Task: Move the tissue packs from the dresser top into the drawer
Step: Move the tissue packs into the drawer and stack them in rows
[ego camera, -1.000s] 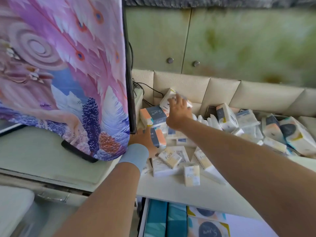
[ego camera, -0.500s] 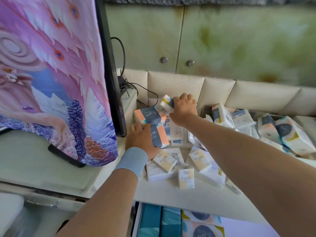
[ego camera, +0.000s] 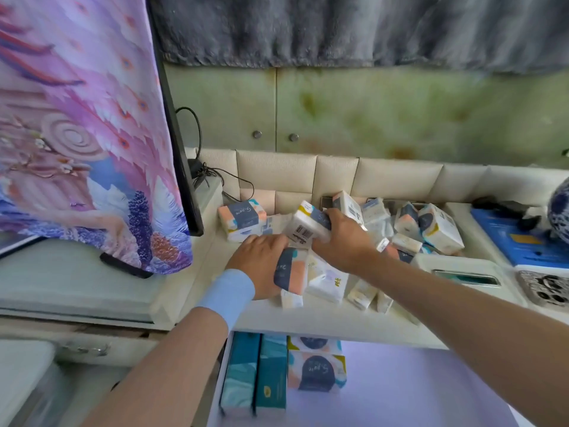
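Several tissue packs lie scattered on the cream dresser top (ego camera: 308, 318). My right hand (ego camera: 345, 238) grips a white pack with a barcode and dark blue patch (ego camera: 304, 224), lifted a little above the pile. My left hand (ego camera: 261, 260), with a light blue wristband, holds a peach and navy pack (ego camera: 291, 271) at the pile's left. Another peach and navy pack (ego camera: 241, 215) lies at the back left. Below the dresser edge the open drawer (ego camera: 400, 383) has a pale lilac floor and holds teal packs (ego camera: 255, 374) and two white packs with navy circles (ego camera: 317, 368) at its left end.
A screen draped in pink and purple feather-print cloth (ego camera: 92, 134) stands at the left, cables behind it. A padded cream headboard runs along the back. At the right lie a white tissue box (ego camera: 462, 269), a blue book (ego camera: 520, 238), a blue-and-white vase (ego camera: 560, 208) and a patterned phone case (ego camera: 545, 288).
My right hand has drawn back from the rear of the pile with a white pack in its grip. My left hand has taken up the peach and navy pack. The view tilted up.
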Demonstrator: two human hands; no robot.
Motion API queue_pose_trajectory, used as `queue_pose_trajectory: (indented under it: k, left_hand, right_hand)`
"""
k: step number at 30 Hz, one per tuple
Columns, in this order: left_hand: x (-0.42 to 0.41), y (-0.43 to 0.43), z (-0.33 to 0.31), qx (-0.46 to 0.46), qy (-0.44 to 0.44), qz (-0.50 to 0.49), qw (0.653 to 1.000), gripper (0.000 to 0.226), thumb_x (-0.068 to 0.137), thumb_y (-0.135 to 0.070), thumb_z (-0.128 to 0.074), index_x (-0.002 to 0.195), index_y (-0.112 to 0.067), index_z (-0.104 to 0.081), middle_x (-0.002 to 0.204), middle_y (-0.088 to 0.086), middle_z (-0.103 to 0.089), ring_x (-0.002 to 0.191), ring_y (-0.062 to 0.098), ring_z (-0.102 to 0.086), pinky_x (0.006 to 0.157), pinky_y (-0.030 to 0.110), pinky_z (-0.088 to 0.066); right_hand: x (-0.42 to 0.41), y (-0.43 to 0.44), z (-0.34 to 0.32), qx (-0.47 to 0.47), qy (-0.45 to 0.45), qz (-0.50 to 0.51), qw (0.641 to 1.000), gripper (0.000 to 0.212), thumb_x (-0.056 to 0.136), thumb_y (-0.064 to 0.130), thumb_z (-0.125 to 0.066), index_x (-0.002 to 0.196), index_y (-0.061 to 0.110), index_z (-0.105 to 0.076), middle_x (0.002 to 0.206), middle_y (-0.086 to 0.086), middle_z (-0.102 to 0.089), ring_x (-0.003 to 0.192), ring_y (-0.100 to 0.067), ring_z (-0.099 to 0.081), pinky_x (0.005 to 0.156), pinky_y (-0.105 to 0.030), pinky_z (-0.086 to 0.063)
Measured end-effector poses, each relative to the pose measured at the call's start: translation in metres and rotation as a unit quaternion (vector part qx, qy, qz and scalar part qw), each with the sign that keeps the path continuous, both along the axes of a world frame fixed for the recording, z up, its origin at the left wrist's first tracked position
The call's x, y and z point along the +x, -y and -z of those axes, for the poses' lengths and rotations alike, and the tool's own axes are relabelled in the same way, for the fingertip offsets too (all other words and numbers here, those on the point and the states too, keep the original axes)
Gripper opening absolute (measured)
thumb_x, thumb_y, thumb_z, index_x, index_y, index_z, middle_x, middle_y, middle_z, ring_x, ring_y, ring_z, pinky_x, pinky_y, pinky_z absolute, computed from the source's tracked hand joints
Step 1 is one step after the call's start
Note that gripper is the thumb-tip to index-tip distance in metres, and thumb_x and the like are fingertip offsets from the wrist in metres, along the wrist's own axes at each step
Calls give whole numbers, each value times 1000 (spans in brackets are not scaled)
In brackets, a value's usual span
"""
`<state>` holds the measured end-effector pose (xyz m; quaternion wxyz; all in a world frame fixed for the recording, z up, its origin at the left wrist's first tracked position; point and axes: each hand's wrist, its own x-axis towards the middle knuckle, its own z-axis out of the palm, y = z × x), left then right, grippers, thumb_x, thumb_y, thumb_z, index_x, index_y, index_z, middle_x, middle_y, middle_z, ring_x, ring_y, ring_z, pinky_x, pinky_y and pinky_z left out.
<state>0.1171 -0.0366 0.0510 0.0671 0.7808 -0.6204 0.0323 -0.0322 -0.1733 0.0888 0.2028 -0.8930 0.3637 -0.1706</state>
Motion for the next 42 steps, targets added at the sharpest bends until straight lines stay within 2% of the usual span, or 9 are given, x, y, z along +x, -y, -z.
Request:
queue_pose_trajectory:
  k: [5, 12, 16, 21, 25, 28, 34, 38, 42]
  left_hand:
    - [-49, -29, -5, 86, 1, 33, 996, 56, 68, -40, -70, 99, -29, -25, 109, 2, -58, 106, 26, -53, 89, 34, -39]
    - [-87, -66, -3, 220, -23, -3, 975, 89, 56, -57, -83, 124, -25, -36, 123, 0, -50, 111, 25, -51, 80, 38, -48]
    - [-87, -84, 8, 272, -73, -49, 958, 84, 67, -49, -74, 135, -21, -33, 128, 4, -46, 120, 27, -45, 91, 42, -47]
    - [-84, -89, 24, 293, -82, -56, 951, 62, 80, -36, -62, 134, -18, -36, 131, 4, -38, 127, 24, -37, 100, 44, -43]
    - [-91, -86, 31, 321, -33, -20, 946, 57, 85, -29, -62, 134, -15, -38, 132, 7, -33, 127, 26, -33, 99, 44, -43]
    - [-95, -84, 35, 324, -58, -7, 944, 60, 84, -27, -63, 137, -23, -36, 131, 5, -34, 123, 25, -37, 96, 43, -45]
    - [-99, -76, 31, 313, -103, -11, 944, 62, 78, -35, -70, 132, -35, -39, 119, -2, -50, 99, 24, -56, 82, 39, -53]
    - [-109, -66, 25, 307, -97, 2, 947, 61, 75, -39, -71, 129, -36, -41, 116, -5, -52, 96, 22, -57, 79, 37, -53]
    - [-133, -51, 25, 278, -121, 32, 952, 53, 74, -42, -71, 120, -34, -46, 107, -7, -55, 89, 19, -58, 70, 32, -49]
  right_hand:
    - [-72, -34, 20, 85, -18, 35, 996, 51, 80, 36, -66, 125, 19, -48, 107, 0, -59, 97, -23, -59, 80, -34, -50]
    - [-118, -66, 52, 172, -209, -37, 962, 33, 81, 33, -67, 107, 15, -55, 103, -2, -59, 88, -20, -56, 62, -22, -41]
    - [-134, -93, 86, 113, -330, -127, 928, 41, 79, 32, -71, 117, 19, -60, 116, -4, -62, 100, -22, -58, 80, -26, -44]
    - [-138, -124, 130, 84, -267, -141, 950, 50, 82, 28, -69, 130, 25, -54, 125, -2, -60, 109, -22, -59, 92, -31, -48]
    - [-137, -138, 147, -59, -295, -119, 946, 48, 91, 32, -62, 134, 18, -45, 124, -7, -59, 106, -26, -62, 84, -35, -51]
    - [-141, -134, 154, -62, -338, -70, 937, 42, 94, 37, -60, 127, 13, -52, 117, -4, -63, 100, -22, -66, 77, -31, -51]
    - [-134, -127, 161, 182, -244, -41, 952, 49, 90, 32, -67, 130, 19, -43, 126, -3, -60, 108, -19, -60, 90, -29, -53]
    - [-134, -113, 143, 236, -256, 3, 937, 38, 93, 25, -61, 126, 16, -44, 119, -6, -59, 93, -17, -59, 73, -26, -55]
    - [-152, -90, 120, 476, -54, 64, 876, 28, 97, 16, -47, 124, 14, -52, 108, -12, -66, 87, -25, -67, 67, -37, -59]
